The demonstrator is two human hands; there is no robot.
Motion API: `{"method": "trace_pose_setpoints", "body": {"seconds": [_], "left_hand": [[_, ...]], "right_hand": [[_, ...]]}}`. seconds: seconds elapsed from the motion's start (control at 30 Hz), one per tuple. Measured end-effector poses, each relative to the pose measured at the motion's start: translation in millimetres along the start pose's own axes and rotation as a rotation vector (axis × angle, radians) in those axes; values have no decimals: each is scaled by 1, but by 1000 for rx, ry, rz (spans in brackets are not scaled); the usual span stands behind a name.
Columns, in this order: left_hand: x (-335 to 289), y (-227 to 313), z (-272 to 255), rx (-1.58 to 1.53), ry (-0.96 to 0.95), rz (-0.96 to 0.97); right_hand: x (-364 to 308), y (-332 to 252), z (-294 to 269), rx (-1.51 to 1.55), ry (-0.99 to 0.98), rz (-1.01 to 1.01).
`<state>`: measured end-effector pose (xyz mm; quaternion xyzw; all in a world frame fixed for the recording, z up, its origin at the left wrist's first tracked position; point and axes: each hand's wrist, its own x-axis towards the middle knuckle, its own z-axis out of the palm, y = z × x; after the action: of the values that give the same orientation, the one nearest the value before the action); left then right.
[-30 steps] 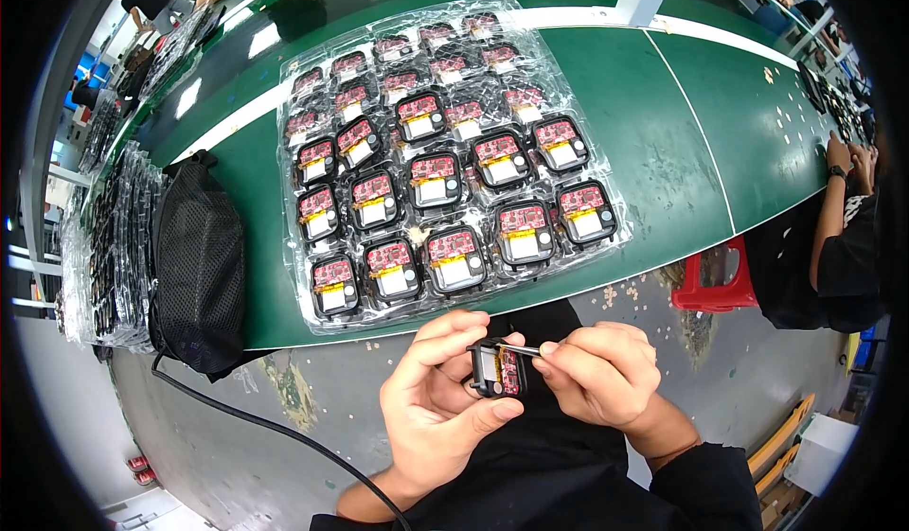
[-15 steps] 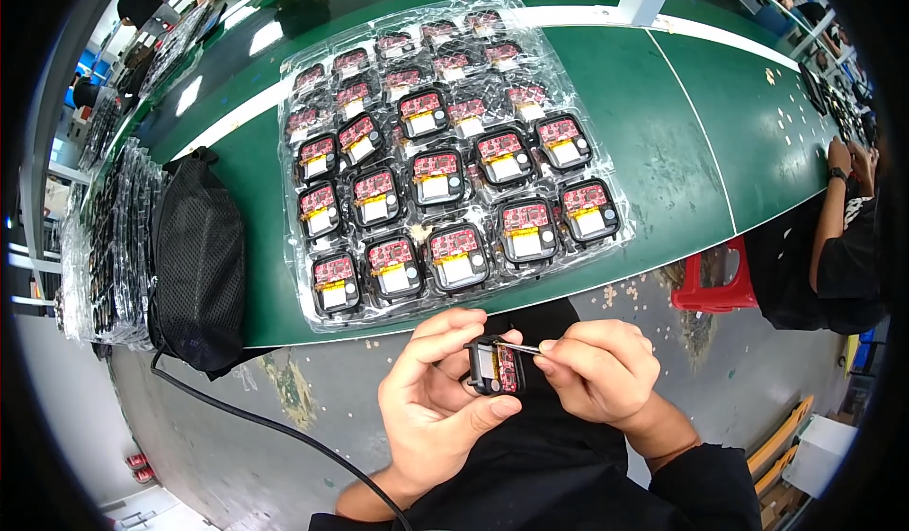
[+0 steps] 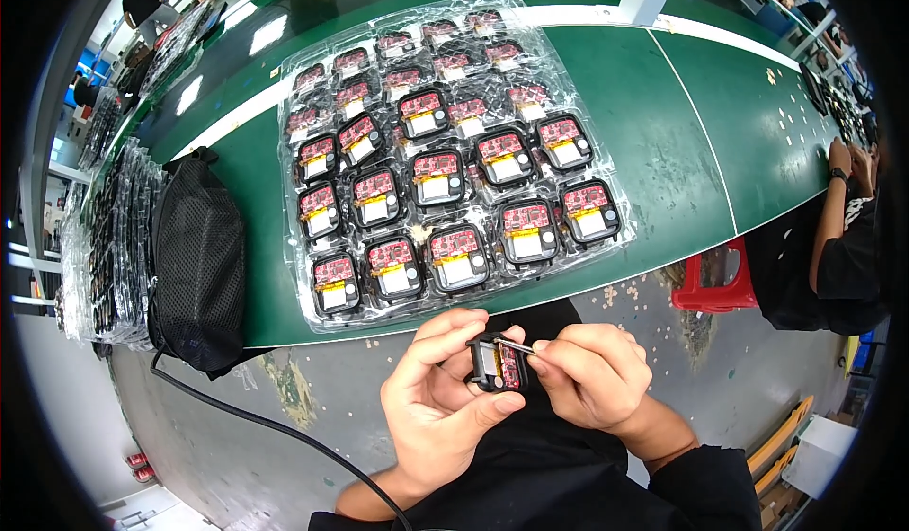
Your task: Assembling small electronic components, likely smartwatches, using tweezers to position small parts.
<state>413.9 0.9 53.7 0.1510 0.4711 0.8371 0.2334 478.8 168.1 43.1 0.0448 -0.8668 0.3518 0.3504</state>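
I judge the black-cased unit [image 3: 489, 365] unfinished: left hand [image 3: 424, 415] clamps it, right hand [image 3: 598, 375] pinches thin tool [image 3: 518, 345] at its 12 o'clock end; completion of other units [image 3: 456, 258] unclear.

- No text or number can be read.
- On the held device [image 3: 497, 366], any print is too small.
- On the red boards [image 3: 436, 166], also too small.
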Motion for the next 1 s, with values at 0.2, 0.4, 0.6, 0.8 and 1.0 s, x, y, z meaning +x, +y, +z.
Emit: {"method": "trace_pose_setpoints", "body": {"seconds": [0.2,0.4,0.6,0.8,1.0], "left_hand": [[1,5,-3,-1,-31,-8],[11,29,-8,71,-152,85],[60,74,0,470,-181,262],[154,80,20,1024,-243,350],[200,60,31,1497,-294,524]], "right_hand": [[5,4,-8,19,-41,-52],[25,29,-33,-112,125,-32],[43,94,-61,-153,362,292],[38,111,-62,163,297,460],[38,110,-62,81,306,442]]}}
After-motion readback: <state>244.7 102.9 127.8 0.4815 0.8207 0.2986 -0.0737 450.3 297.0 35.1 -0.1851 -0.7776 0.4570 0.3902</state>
